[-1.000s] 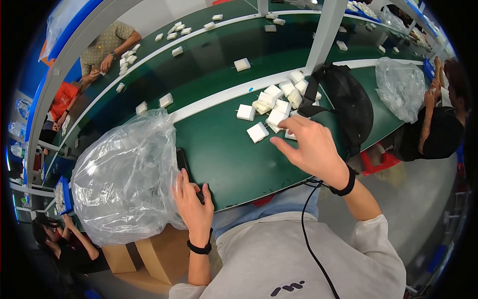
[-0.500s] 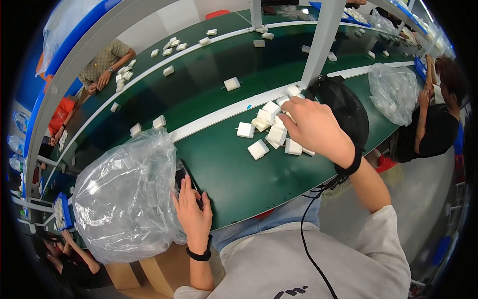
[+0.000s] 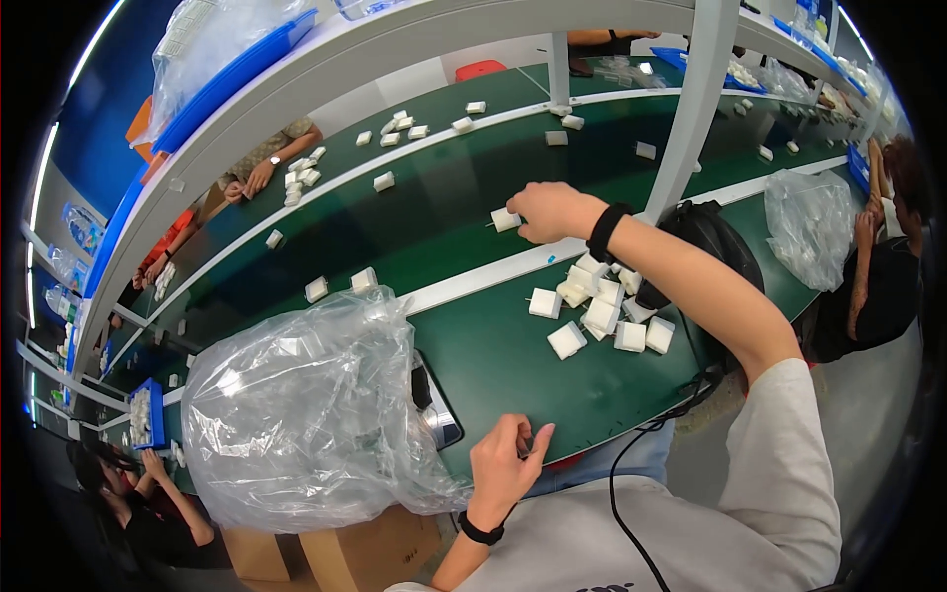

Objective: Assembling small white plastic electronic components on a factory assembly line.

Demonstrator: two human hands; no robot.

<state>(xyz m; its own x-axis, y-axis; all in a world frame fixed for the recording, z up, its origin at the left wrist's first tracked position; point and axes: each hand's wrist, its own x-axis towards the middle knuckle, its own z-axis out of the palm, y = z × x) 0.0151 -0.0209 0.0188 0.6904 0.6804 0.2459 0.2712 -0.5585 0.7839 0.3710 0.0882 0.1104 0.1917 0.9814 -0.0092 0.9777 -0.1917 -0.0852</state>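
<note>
My right hand (image 3: 554, 212) reaches over the conveyor belt, its fingertips closed on a white power adapter (image 3: 504, 219) with a thin metal pin. Nearer me, on the green worktop (image 3: 483, 350), is a loose pile of several more white adapters (image 3: 600, 314), lying below my right forearm. My left hand (image 3: 507, 464) hovers by the worktop's front edge, its fingers loosely curled, the thumb apart and nothing seen in it. Left of that hand lies a dark phone (image 3: 437, 405), partly covered by a big clear plastic bag (image 3: 301, 414).
A black bag (image 3: 705, 257) rests by the frame post (image 3: 689, 118), a cable hanging near it. White adapters (image 3: 384, 182) are scattered along the belt (image 3: 434, 212). Co-workers sit across the belt and at both sides. Cardboard boxes (image 3: 370, 543) stand below the plastic bag.
My right hand has left the pile and reached forward and left onto the adapter on the belt. My left hand has come off the phone toward the worktop's front edge. The view has shifted.
</note>
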